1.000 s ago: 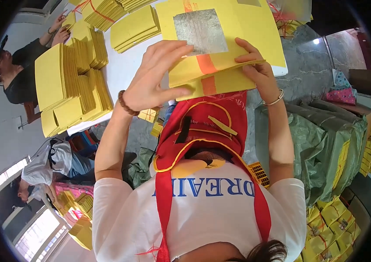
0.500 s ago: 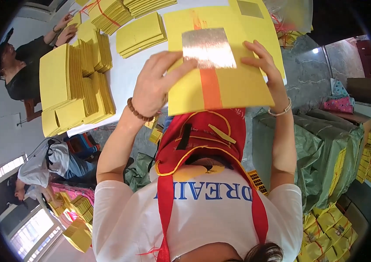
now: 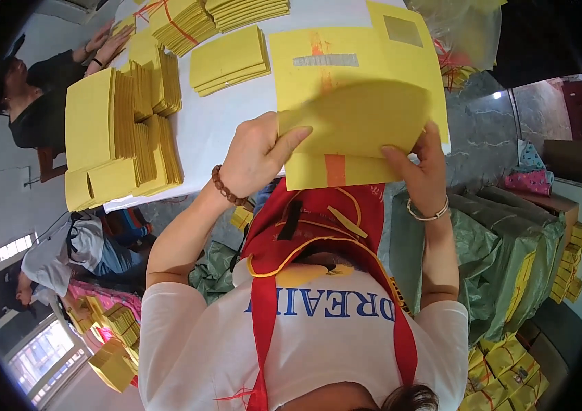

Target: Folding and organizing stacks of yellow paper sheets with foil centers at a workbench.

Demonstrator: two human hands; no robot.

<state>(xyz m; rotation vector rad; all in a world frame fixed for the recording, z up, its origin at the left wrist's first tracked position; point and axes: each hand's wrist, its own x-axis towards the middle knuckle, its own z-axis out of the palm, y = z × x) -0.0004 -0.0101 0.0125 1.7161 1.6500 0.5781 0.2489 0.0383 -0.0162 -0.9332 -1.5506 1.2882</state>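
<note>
Item: stacked yellow paper bundles [image 3: 116,137], far left on the white table [image 3: 216,123]; squared blocks, some standing on edge. A co-worker's hands [image 3: 106,44] rest on a pile at the far end.

Item: left hand [image 3: 257,154], beaded bracelet at the wrist. Closed in a pinch, thumb on top, on the left edge of the sheet; the other fingers curl out of sight behind the paper.

Item: large yellow paper sheet [image 3: 352,103], held up over the near table edge between both hands, lower part folded or curling toward the person. Bears an orange stripe and a silver foil patch near the top. Judged very light, thin and limp (it bows where unsupported), easily creased or torn, the foil likely to scuff. Best taken by the side edges, both hands, clear of the foil.

Item: right hand [image 3: 424,168], metal bangle. Fingers closed on the sheet's right lower edge, fingertips in front.

Item: green sacks [image 3: 503,246], right of the person, with more yellow packets below.
</note>
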